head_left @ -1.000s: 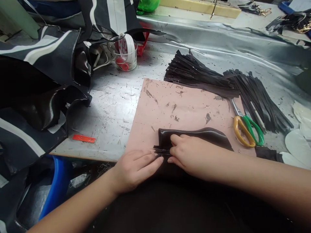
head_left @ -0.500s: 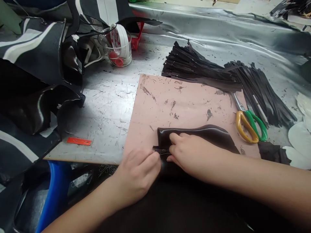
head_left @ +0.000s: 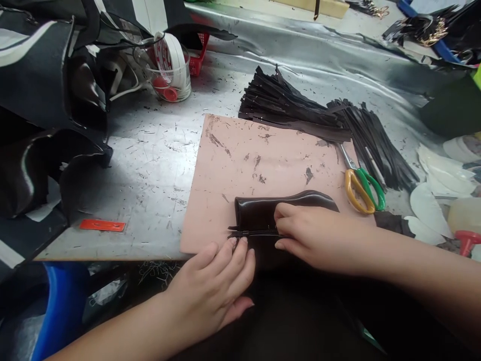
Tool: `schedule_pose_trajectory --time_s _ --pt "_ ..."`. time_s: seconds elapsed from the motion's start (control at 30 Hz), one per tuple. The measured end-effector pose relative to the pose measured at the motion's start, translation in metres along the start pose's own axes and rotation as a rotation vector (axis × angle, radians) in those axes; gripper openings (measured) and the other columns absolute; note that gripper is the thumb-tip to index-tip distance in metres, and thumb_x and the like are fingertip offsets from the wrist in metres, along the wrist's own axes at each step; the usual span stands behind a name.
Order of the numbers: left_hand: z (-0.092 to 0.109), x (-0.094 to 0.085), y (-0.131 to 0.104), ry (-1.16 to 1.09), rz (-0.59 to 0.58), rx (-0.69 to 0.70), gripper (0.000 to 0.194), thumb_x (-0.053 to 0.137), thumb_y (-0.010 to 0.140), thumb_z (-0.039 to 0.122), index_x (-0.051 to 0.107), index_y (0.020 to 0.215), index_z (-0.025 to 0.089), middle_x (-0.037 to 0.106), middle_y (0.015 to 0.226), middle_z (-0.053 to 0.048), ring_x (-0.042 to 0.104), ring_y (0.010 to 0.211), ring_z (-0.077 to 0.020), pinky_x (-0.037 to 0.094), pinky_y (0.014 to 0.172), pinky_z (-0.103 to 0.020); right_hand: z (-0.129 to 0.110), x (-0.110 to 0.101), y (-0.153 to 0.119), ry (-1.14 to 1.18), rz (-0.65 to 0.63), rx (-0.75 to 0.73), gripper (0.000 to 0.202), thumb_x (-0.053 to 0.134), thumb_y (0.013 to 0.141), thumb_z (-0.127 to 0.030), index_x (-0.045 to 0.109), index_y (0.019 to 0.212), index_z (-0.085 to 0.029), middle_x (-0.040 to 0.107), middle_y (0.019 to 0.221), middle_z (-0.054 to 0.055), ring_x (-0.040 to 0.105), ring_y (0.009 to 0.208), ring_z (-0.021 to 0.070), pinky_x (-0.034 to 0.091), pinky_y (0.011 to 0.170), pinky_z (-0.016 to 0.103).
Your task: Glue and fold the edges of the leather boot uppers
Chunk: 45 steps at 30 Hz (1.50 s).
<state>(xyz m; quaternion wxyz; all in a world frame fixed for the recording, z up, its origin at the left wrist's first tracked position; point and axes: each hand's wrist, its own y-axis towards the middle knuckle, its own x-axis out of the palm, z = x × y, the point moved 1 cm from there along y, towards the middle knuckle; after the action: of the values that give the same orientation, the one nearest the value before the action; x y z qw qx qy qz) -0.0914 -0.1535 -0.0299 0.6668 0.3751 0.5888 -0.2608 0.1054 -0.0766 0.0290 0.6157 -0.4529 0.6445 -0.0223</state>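
A dark, glossy leather piece [head_left: 253, 211], folded over, lies at the front of the pinkish board and drapes over its near edge. Along its opening runs a narrow black zipper [head_left: 259, 232] with loose ends at the left. My right hand [head_left: 311, 233] has thumb and fingers pinched together on the zipper, toward its right part; whatever small part is in the pinch is hidden. My left hand [head_left: 221, 281] rests open, its fingertips laid out at the zipper's left end and the thumb apart, lower down.
Scissors [head_left: 361, 193] with yellow and green handles lie right of the leather, near bundled black strips [head_left: 285, 103]. A clear tub [head_left: 171, 75] holds tape rolls. An orange tag [head_left: 102, 225] lies left; a blue bin [head_left: 62, 301] stands below the table edge.
My left hand has let go of the zipper's left end and its fingers have opened out. My right hand has slid rightward along the zipper. The view has turned a little to the right.
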Motion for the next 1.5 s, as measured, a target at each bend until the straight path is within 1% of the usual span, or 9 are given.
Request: schedule_pose_trajectory --time_s 0.13,0.33,0.63,0.77,0.87,1.0,1.13,1.27,1.5 --pt "-0.001 0.001 0.002 0.024 -0.009 0.023 0.051 0.042 0.084 0.050 0.047 0.125 0.021 0.047 0.133 -0.002 0.046 0.104 -0.0216 0.030 0.085 -0.034 0.001 0.004 0.004 0.045 0.013 0.040 0.019 0.048 0.085 -0.026 0.060 0.074 -0.016 0.055 0.091 0.004 0.057 0.067 0.0134 0.043 0.061 0.025" --pt "-0.003 0.000 0.006 0.037 -0.016 0.009 0.049 0.046 0.081 0.051 0.053 0.119 0.020 0.050 0.129 -0.004 0.046 0.100 -0.0225 0.030 0.085 -0.036 -0.003 0.008 0.005 0.004 0.031 0.047 0.015 0.053 0.083 -0.025 0.062 0.077 -0.014 0.055 0.093 0.007 0.057 0.073 0.0158 0.045 0.067 0.027" --pt "0.004 0.003 0.034 0.065 0.063 0.132 0.035 0.046 0.083 0.035 0.057 0.108 0.012 0.059 0.115 -0.010 0.050 0.101 -0.0236 0.035 0.085 -0.035 -0.003 0.020 0.009 -0.166 0.127 -0.027 0.018 0.054 0.083 -0.029 0.063 0.082 -0.014 0.054 0.088 0.007 0.055 0.076 0.0211 0.045 0.063 0.032" --pt "0.006 0.009 0.038 0.099 0.072 0.190 0.033 0.048 0.082 0.030 0.056 0.106 0.008 0.060 0.113 -0.014 0.050 0.103 -0.0251 0.036 0.086 -0.036 -0.004 0.013 0.005 -0.205 0.087 0.046 0.025 0.054 0.083 -0.035 0.065 0.078 -0.013 0.054 0.084 0.008 0.056 0.072 0.0219 0.044 0.060 0.032" --pt "0.006 0.010 0.037 0.095 0.089 0.205 0.032 0.048 0.082 0.029 0.056 0.104 0.008 0.059 0.113 -0.015 0.051 0.104 -0.0254 0.037 0.085 -0.036 0.002 0.005 -0.004 -0.082 0.034 0.108 0.031 0.054 0.080 -0.041 0.064 0.069 -0.014 0.053 0.088 0.008 0.057 0.066 0.0180 0.045 0.060 0.031" --pt "0.004 0.010 0.037 0.101 0.088 0.214 0.029 0.046 0.083 0.026 0.056 0.103 0.008 0.059 0.114 -0.016 0.054 0.099 -0.0260 0.038 0.082 -0.036 0.013 0.004 -0.014 0.119 0.012 0.091 0.018 0.048 0.081 -0.023 0.062 0.072 -0.016 0.051 0.099 0.006 0.056 0.071 0.0136 0.046 0.067 0.027" --pt "-0.001 0.009 0.039 0.060 0.099 0.257 0.025 0.044 0.082 0.021 0.057 0.101 0.011 0.061 0.111 -0.012 0.055 0.093 -0.0238 0.038 0.080 -0.036 0.017 0.011 -0.014 0.133 0.021 0.065 0.017 0.046 0.083 -0.020 0.063 0.080 -0.016 0.050 0.102 0.007 0.055 0.075 0.0149 0.046 0.070 0.030" --pt "-0.003 0.008 0.044 0.018 0.078 0.225 0.034 0.043 0.084 0.023 0.053 0.115 0.016 0.056 0.121 -0.005 0.054 0.089 -0.0206 0.038 0.075 -0.034 0.018 0.013 -0.012 0.129 0.023 0.031 0.016 0.048 0.082 -0.018 0.064 0.081 -0.017 0.049 0.102 0.007 0.054 0.076 0.0154 0.046 0.071 0.030" --pt "0.009 0.009 0.049 0.108 0.060 0.267 0.035 0.044 0.081 0.020 0.056 0.111 0.007 0.058 0.116 -0.014 0.051 0.102 -0.0238 0.035 0.088 -0.037 0.021 0.011 -0.011 0.117 0.065 0.092 0.014 0.051 0.081 -0.021 0.062 0.075 -0.014 0.053 0.095 0.006 0.055 0.068 0.0131 0.045 0.065 0.025"
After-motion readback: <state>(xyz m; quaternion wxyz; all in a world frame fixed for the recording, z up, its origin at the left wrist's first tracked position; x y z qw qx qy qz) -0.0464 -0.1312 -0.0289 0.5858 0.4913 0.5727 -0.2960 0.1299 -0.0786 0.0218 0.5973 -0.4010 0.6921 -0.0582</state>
